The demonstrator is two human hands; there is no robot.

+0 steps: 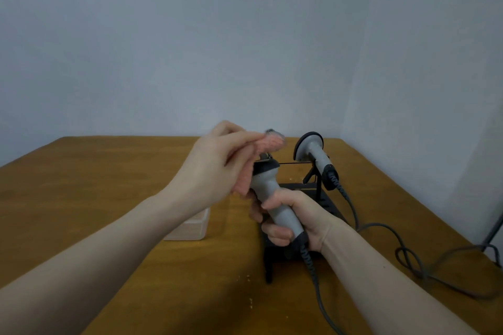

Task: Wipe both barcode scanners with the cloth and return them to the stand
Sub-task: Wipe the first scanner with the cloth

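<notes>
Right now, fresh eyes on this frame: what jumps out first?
Centre frame, the right hand grips a grey scanner upright by its handle while the left hand presses a pink cloth against its head. Behind it, the second scanner rests on the black stand, its cable trailing right across the wooden table.

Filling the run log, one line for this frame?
right hand: grips scanner | left hand: cloth at its head | second scanner: on stand

Pink cloth (268, 144) atop 1 raised grey scanner (275, 198); other scanner (313, 153) racked on stand (330, 205).
</notes>
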